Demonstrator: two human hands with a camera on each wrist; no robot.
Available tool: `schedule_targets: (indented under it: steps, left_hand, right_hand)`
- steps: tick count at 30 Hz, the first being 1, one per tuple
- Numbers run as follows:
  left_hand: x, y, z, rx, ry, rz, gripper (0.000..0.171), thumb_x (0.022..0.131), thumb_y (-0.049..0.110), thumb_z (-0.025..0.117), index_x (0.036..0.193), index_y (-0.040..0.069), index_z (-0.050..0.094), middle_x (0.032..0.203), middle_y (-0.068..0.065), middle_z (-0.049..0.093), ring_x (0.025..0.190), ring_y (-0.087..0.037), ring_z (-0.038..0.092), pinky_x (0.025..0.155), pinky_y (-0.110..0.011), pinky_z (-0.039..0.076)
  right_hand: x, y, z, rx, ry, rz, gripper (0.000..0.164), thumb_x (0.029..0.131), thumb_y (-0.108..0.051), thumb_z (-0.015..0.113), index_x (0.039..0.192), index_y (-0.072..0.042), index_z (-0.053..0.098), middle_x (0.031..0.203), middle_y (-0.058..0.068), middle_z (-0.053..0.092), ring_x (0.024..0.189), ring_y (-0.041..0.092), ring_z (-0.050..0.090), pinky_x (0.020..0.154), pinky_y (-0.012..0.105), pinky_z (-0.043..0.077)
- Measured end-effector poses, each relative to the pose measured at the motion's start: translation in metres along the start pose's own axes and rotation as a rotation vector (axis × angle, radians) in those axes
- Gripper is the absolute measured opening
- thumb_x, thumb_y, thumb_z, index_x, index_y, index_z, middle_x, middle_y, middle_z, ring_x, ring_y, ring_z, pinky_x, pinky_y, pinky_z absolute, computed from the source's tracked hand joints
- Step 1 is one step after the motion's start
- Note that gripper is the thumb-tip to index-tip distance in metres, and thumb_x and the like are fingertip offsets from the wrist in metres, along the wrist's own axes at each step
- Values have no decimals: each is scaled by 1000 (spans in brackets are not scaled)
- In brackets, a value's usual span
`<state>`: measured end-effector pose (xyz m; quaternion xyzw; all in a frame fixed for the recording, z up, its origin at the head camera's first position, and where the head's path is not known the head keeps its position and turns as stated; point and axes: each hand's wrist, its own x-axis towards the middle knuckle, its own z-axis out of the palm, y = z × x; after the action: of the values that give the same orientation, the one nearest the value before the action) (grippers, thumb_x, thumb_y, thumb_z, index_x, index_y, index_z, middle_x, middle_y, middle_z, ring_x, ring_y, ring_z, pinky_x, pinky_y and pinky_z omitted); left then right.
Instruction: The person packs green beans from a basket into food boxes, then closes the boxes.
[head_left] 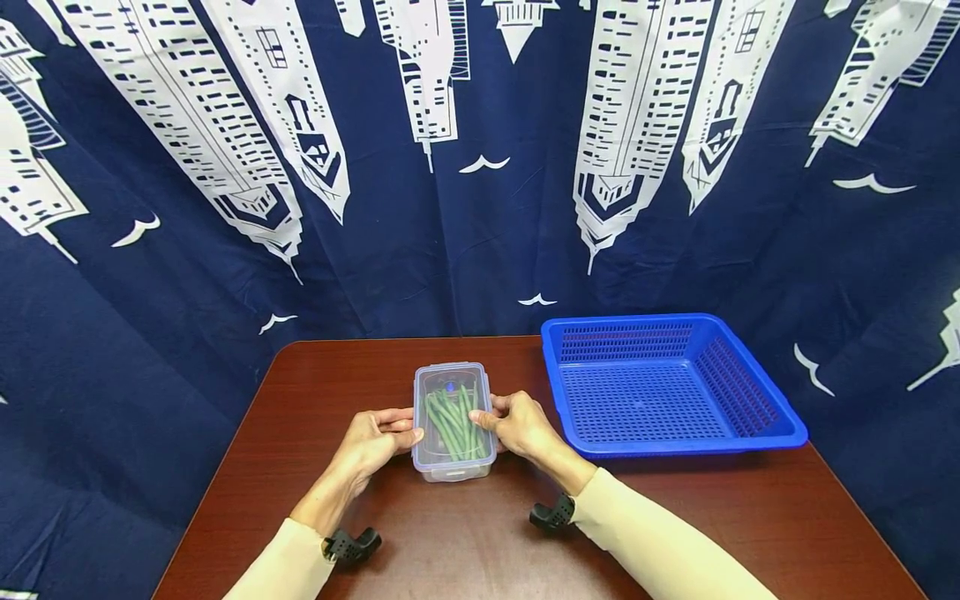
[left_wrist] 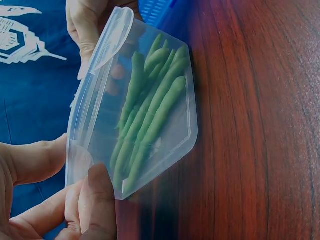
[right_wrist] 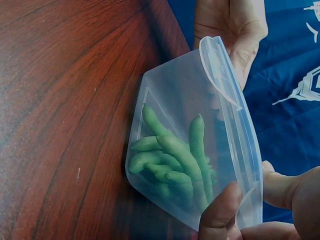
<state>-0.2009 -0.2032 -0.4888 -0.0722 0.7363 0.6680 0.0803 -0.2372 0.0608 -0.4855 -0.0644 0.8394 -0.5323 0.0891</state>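
A clear plastic food container with its lid on sits between both hands on the table. Several green beans lie inside it, seen through the lid in the head view and through the walls in both wrist views. My left hand grips the container's left side, thumb at the lid's edge and fingers against the wall. On the opposite side my right hand holds it, the thumb over the lid and the fingers along the side. In the right wrist view the beans rest toward the near end.
A blue plastic basket with slotted walls stands to the right of the container on the brown wooden table. Behind the table hangs a dark blue cloth printed with white buildings and birds.
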Motion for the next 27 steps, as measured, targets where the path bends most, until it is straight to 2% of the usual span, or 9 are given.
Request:
schedule_targets:
  steps: [2,4,8,10,13,16,20,27]
  left_hand:
    - [0,-1,0,-1,2,2,52,98,-5,83,148,-13,71,122,-21,87,92,-7,79,82,-20,65]
    - [-2,-1,-1,19,20,4,51,98,-3,84,148,-12,72,122,-22,87,92,-8,80,82,-20,64]
    - [-8,2,0,97,69,16,49,98,2,88,145,-8,76,124,-24,87,97,-12,82,82,-19,62]
    - [-11,5,0,135,88,16,48,98,4,90,143,-6,78,125,-24,87,100,-14,83,82,-18,61]
    - [-11,8,0,153,85,30,47,98,4,90,142,-7,79,126,-26,86,102,-16,84,82,-18,61]
    - [-8,10,1,138,73,20,45,98,4,90,141,-7,79,124,-24,87,99,-14,82,82,-18,61]
    - [-4,9,2,124,78,-5,45,97,5,90,140,-5,80,122,-19,87,95,-9,79,82,-19,60]
    - [-2,5,0,92,55,-20,47,96,4,90,140,-7,79,122,-20,87,93,-8,79,82,-18,61]
  right_hand:
    - [0,-1,0,-29,14,-2,49,108,-21,87,144,11,76,117,23,88,83,28,88,66,38,70]
    - [0,-3,0,-100,30,-30,45,106,-23,89,137,9,81,116,20,89,84,21,84,71,35,69]
    - [1,-7,0,-259,67,-77,38,102,-31,93,126,-1,90,99,9,91,87,12,71,76,32,59]
    - [1,-8,-1,-284,78,-77,37,100,-33,95,123,-4,92,92,5,90,91,12,72,79,34,59]
    - [2,-8,-2,-273,102,-63,35,98,-35,97,118,-6,93,93,5,91,101,17,81,84,39,64]
    - [3,-7,-3,-215,124,-28,31,98,-34,98,114,-7,94,96,6,91,112,23,84,91,41,66]
    - [4,-4,-4,-136,134,19,26,97,-31,99,110,-8,95,96,7,91,113,24,83,93,40,65]
    - [3,-4,-6,-117,126,36,25,95,-28,100,108,-7,95,106,10,91,115,22,79,100,44,65]
